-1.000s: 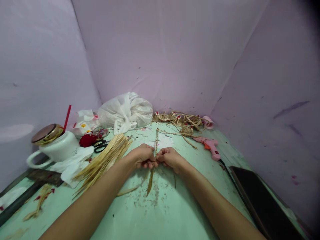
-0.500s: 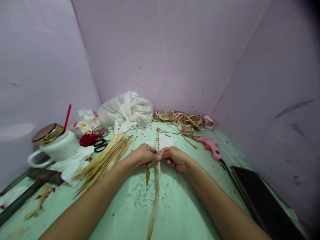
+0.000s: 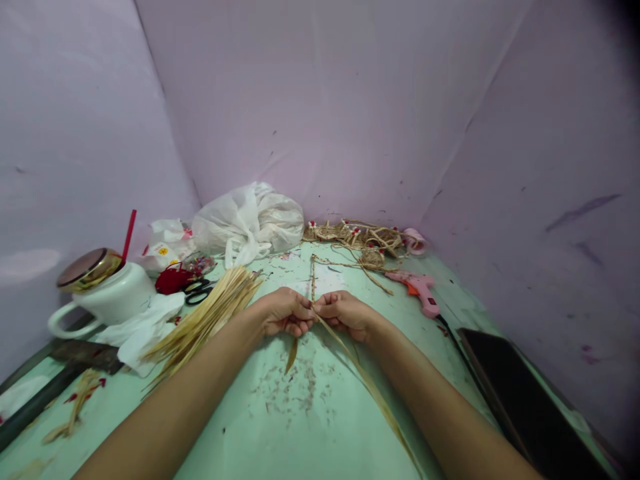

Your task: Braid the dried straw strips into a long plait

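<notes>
A thin braid of dried plant fibre runs away from me up the middle of the green table. My left hand pinches its near end from the left, fingers curled. Right beside it, fingertips nearly touching, my right hand pinches the same spot. From between the hands a long pale fibre strip trails toward the lower right, passing close to my right forearm. A short brownish strip end hangs below my left hand. The fingertips hide the exact crossing of the strips.
Left lie a bundle of dry strips, scissors, a white mug and a hammer. A white plastic bag and braided pieces sit at the back. Right are a pink glue gun and a dark flat object.
The long loose strip has swung from hanging straight down toward me to slanting off to the lower right. Both hands stay pinched at the braid's near end.
</notes>
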The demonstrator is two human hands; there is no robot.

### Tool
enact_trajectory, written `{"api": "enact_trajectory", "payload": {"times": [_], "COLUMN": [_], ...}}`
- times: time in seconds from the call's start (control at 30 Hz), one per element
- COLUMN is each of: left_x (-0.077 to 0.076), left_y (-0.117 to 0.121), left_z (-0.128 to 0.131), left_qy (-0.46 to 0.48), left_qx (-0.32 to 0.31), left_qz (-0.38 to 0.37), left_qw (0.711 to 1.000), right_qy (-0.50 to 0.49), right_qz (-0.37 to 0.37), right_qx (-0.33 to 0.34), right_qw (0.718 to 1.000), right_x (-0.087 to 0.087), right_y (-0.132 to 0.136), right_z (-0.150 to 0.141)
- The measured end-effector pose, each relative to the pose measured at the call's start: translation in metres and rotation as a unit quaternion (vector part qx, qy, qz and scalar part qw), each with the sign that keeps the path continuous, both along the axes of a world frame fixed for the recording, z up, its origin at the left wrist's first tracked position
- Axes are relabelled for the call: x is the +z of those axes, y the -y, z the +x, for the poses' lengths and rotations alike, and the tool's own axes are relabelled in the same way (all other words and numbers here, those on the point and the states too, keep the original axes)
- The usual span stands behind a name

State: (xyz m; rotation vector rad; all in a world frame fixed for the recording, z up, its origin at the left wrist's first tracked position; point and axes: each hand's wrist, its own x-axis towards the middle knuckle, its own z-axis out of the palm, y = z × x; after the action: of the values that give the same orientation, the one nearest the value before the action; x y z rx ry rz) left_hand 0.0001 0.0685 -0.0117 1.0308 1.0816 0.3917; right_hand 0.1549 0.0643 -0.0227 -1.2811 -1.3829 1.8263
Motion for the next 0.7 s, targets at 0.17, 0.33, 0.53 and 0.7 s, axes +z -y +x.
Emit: {"api": "enact_trajectory", "payload": {"times": [0.17, 0.33, 0.53, 0.7], "left_x": [0.0004, 0.0010, -0.0024, 0.0010], "left_y": [-0.0004, 0.0026, 0.0001, 0.0035], "left_z": [0.0000, 0.0049, 0.0009, 0.0051], "left_qy": [-0.047, -0.115, -0.072, -0.118], "left_qx": [0.029, 0.033, 0.010, 0.023], "left_qz": [0.014, 0.047, 0.078, 0.099], "left_qw": [0.998, 0.992, 0.994, 0.988], "right_qy": [-0.002, -0.018, -0.010, 0.044], "right_qz": [0.011, 0.010, -0.004, 0.028], "right_qx": [0.010, 0.019, 0.002, -0.008], "right_qw": [1.000, 1.000, 1.000, 0.999], "right_x": [0.0011, -0.0001, 0.0013, 0.0027], "right_y": [0.0011, 0.0006, -0.0015, -0.0015], "right_z": [0.0023, 0.0047, 0.0076, 0.0053]}}
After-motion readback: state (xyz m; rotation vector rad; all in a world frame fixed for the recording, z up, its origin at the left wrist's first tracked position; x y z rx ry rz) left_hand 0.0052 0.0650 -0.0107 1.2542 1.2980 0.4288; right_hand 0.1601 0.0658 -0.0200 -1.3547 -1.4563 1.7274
